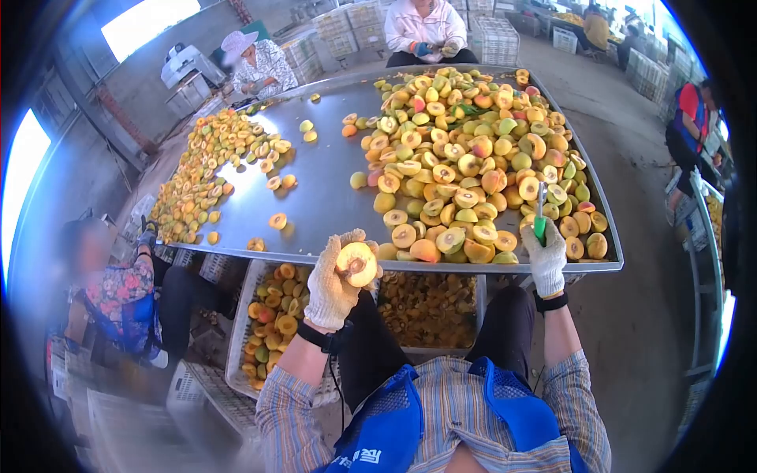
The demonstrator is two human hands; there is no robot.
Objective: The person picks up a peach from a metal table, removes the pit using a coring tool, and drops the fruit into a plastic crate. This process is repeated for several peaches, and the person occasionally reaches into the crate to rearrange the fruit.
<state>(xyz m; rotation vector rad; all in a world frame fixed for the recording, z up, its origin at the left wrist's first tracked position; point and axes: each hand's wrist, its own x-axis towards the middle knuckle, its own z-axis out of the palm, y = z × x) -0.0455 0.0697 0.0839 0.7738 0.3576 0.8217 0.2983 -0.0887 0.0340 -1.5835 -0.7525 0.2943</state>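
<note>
My left hand, in a knitted white glove, is closed around a halved peach just over the table's near edge. The cut yellow face is turned up, with a brown pit area at its centre. On the right, my gloved right hand grips a green-handled knife, its narrow metal blade pointing away from me. That hand is beside a large heap of halved peaches on the metal table.
A second pile of peach halves covers the table's left side. Below the near edge stand a white crate of peaches and a bin of brownish scraps. Co-workers sit at the left and far side.
</note>
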